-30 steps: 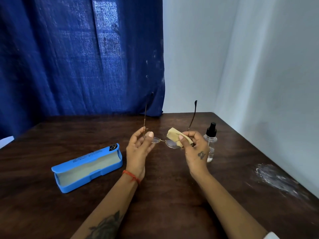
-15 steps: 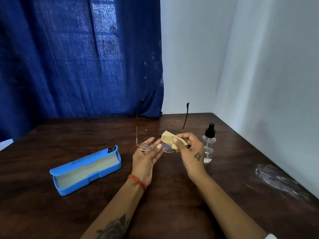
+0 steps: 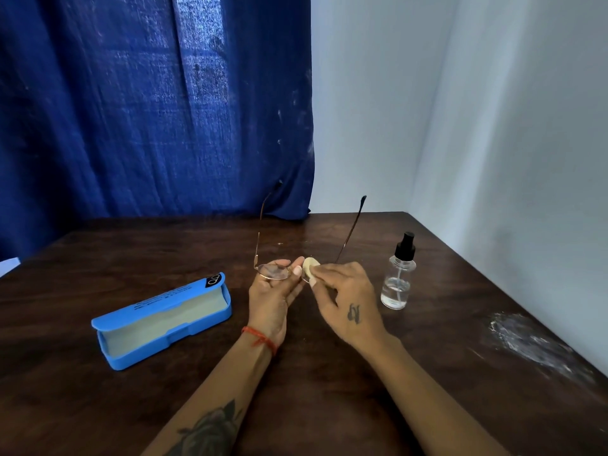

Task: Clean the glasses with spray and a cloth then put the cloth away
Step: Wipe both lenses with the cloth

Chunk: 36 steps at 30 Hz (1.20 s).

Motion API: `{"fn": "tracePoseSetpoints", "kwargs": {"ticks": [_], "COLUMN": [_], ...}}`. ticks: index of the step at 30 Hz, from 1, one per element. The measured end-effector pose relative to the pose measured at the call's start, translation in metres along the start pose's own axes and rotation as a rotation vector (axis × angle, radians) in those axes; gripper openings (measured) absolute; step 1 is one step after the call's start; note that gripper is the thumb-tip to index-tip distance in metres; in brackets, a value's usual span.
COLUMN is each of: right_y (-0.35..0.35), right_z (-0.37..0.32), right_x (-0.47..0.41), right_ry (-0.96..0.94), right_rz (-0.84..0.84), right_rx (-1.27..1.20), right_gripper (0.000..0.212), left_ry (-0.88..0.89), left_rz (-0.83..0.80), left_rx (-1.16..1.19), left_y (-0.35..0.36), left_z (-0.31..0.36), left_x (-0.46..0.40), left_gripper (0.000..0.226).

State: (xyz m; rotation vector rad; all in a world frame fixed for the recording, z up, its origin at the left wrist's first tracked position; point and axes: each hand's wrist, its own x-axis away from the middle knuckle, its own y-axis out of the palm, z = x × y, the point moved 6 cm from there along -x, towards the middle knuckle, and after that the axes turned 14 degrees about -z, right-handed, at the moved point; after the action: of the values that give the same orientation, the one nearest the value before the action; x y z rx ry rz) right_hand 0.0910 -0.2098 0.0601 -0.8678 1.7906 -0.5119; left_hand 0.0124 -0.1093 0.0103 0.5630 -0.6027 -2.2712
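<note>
Thin gold-rimmed glasses [image 3: 273, 270] are held above the dark table, temples pointing away from me and upward. My left hand [image 3: 274, 297] pinches the frame near the left lens and bridge. The right lens is covered by a small pale yellow cloth [image 3: 310, 266], which my right hand [image 3: 348, 299] pinches against it. A clear spray bottle [image 3: 398, 278] with a black pump top stands upright just right of my right hand.
An open blue glasses case [image 3: 161, 320] with a pale lining lies on the wooden table [image 3: 329, 390] to the left. A white smear [image 3: 529, 342] marks the table's right edge. A blue curtain hangs behind; white walls close the right side.
Both hands sank closer to the table with the glasses. The cloth, earlier sticking up loosely, is now bunched small over the right lens under my right fingers.
</note>
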Motion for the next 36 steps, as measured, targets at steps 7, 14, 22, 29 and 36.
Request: {"fn": "tracePoseSetpoints", "kwargs": {"ticks": [7,14,22,29,36], "right_y": [-0.007,0.002,0.002,-0.011,0.003], "right_z": [0.004,0.005,-0.003,-0.003,-0.012], "right_x": [-0.005,-0.003,-0.004,0.000,-0.002], "right_ry": [0.017,0.054,0.003,0.027,0.005], "right_rz": [-0.103,-0.134,-0.188,-0.091,-0.136], "right_rx": [-0.083,0.106,-0.014,0.106,0.068], "right_gripper": [0.017,0.029,0.032,0.030,0.034], "left_ry": [0.037,0.052,0.058,0.066,0.059], "left_rz": [-0.029,-0.075,-0.060,-0.058,-0.059], "left_rx": [-0.033,-0.020,-0.037,-0.012,-0.011], "left_y": [0.000,0.000,-0.002,0.001,0.002], "left_z": [0.005,0.004,0.004,0.007,0.005], "left_x": [-0.001,-0.003,-0.003,-0.002,-0.003], "left_gripper": [0.020,0.020,0.019,0.021,0.020]}}
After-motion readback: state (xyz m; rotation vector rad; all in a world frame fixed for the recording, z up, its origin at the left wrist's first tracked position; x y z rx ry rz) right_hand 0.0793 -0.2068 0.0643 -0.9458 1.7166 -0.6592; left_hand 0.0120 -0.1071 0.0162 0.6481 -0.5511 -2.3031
